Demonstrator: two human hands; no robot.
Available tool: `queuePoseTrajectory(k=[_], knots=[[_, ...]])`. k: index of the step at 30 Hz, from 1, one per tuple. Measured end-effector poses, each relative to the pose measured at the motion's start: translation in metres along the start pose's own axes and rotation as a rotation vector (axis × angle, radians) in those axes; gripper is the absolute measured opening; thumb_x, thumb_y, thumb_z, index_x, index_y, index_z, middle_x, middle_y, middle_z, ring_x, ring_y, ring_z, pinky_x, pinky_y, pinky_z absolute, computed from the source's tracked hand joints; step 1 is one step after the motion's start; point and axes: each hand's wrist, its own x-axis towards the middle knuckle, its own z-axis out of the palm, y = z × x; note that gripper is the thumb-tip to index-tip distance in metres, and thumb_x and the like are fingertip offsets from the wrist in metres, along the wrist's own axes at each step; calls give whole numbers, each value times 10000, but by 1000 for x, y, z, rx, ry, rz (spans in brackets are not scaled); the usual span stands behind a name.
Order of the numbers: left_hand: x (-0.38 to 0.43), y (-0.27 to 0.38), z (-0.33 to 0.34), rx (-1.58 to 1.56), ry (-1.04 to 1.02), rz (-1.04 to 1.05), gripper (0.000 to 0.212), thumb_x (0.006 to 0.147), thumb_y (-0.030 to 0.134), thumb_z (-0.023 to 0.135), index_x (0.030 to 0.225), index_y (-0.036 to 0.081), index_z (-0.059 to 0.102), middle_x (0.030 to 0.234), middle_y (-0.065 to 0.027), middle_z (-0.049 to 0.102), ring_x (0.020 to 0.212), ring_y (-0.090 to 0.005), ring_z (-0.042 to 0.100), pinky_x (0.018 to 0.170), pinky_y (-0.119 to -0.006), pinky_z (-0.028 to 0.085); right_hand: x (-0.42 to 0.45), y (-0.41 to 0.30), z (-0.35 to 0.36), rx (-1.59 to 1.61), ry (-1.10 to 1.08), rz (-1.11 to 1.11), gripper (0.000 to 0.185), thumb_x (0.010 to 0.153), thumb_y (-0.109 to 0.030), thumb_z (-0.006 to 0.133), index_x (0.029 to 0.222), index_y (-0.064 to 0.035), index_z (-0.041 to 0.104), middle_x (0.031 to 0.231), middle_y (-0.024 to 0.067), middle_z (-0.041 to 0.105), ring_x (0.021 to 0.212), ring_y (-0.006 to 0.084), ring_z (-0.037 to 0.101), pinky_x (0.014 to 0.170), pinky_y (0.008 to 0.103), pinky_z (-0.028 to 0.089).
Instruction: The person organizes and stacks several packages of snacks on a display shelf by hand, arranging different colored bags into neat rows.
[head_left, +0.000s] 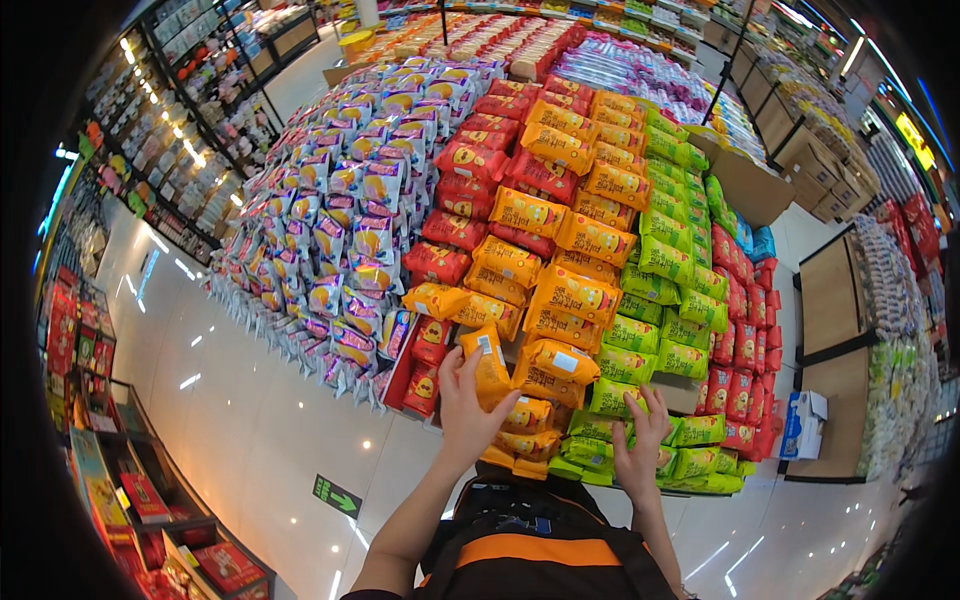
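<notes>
My left hand (469, 409) has its fingers and thumb around an orange snack packet (491, 375), which stands tilted at the near side of the stack with a barcode label at its upper end. My right hand (643, 442) is over the green snack packets (627, 363), fingers spread and nothing in its grasp; whether it touches them I cannot tell. More orange packets (574, 300) lie in stacked rows between and beyond my hands. Just left of my left hand, red packets (432, 341) fill a narrow red-sided section.
White-and-purple pouches (379, 255) are piled to the left. Red packets (742, 345) are stacked at the right, near a blue-and-white carton (802, 425). A cardboard flap (742, 176) sticks out at the back right. Lower left stands a shelf (161, 517) with red boxes.
</notes>
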Motion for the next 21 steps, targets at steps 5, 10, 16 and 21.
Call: queuePoseTrajectory(k=[5,10,16,21], knots=[[7,-17,9,-114,-3,-60,671,812,100,758,1428,54,496,1474,-217,381,1370,-395,412,1148,-450,356,-6,-41,9,60,130,13,335,936,-49,628,1270,-37,639,1417,163,532,1412,395,399,1152,507,312],[5,0,-32,-1114,12,-605,511,983,171,474,1473,32,428,1372,-160,571,1154,-299,635,1011,-369,500,-5,-53,9,268,151,8,333,925,2,620,1257,-13,633,1263,160,638,1202,352,592,1020,435,461],[-15,-8,-56,-1921,-226,-927,591,993,321,433,1484,-6,455,1441,-213,564,1276,-387,596,983,-441,556,1,-67,35,780,-118,83,477,979,-14,617,1435,0,477,1273,144,641,1061,198,669,889,308,537],[-32,18,-49,-1900,-137,-897,573,1003,326,426,1479,10,472,1435,-205,573,1286,-367,596,979,-447,554,17,-80,32,780,-296,-34,570,969,-33,645,1488,8,413,1330,152,598,1073,213,671,894,326,545]])
